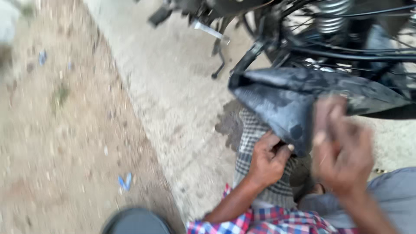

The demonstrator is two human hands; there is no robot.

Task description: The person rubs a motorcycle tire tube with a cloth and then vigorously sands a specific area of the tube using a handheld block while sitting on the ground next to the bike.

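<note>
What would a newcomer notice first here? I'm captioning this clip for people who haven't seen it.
The dark, grimy mudguard at centre right, under the motorcycle. The left hand holds its lower edge above a checked cloth, while the blurred right hand is raised in front of it. Left of them lies pale concrete, then dirt.

Blurred concrete ground, perhaps daylit.
</note>
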